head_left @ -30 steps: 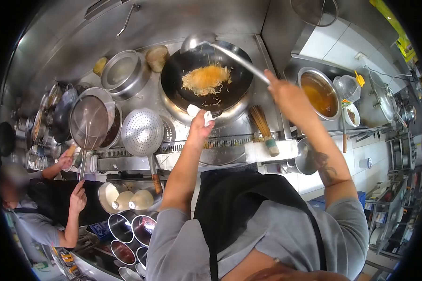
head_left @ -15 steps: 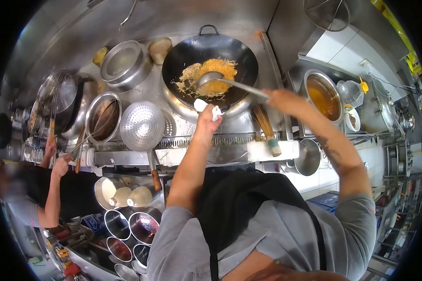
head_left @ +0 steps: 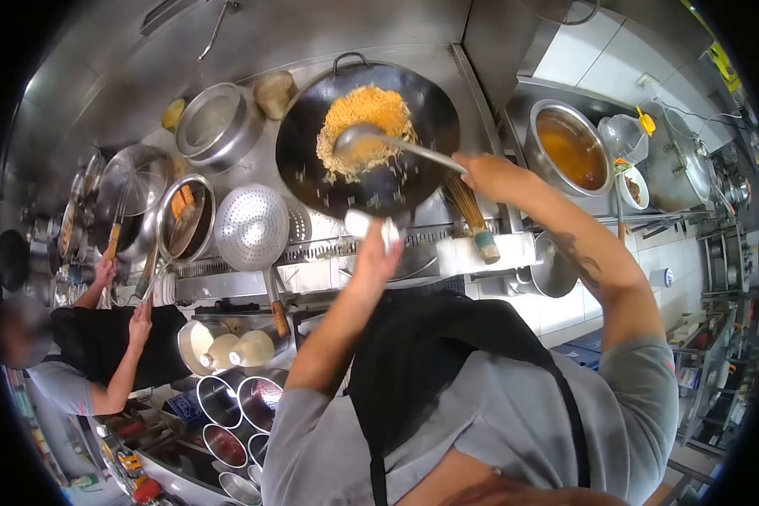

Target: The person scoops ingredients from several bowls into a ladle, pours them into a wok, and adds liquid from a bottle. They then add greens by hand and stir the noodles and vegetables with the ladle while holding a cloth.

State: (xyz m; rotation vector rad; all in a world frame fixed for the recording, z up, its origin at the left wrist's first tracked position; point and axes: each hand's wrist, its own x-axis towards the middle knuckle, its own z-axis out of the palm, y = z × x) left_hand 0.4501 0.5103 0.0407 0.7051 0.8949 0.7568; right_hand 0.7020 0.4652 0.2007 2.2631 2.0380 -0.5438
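Observation:
My left hand (head_left: 374, 266) is closed around a folded white cloth (head_left: 358, 224) at the near rim of a large black wok (head_left: 433, 111). Whether a handle lies under the cloth is hidden. In the wok, a mound of orange-yellow noodles (head_left: 369, 108) is bunched toward the far side, with pale shreds scattered on the near side. My right hand (head_left: 491, 175) grips the shaft of a metal ladle (head_left: 426, 153), whose bowl rests against the noodles.
A perforated skimmer (head_left: 251, 228) and a steel pot (head_left: 207, 126) stand left of the wok. To the right are a bamboo brush (head_left: 472, 219) and a bowl of amber liquid (head_left: 572, 152). At far left, a co-worker's hand (head_left: 141, 325) holds a utensil.
The wok has shifted left and nearer, with my left hand and cloth moving down. The noodles have gathered toward the far side. My right hand and the ladle have moved slightly left.

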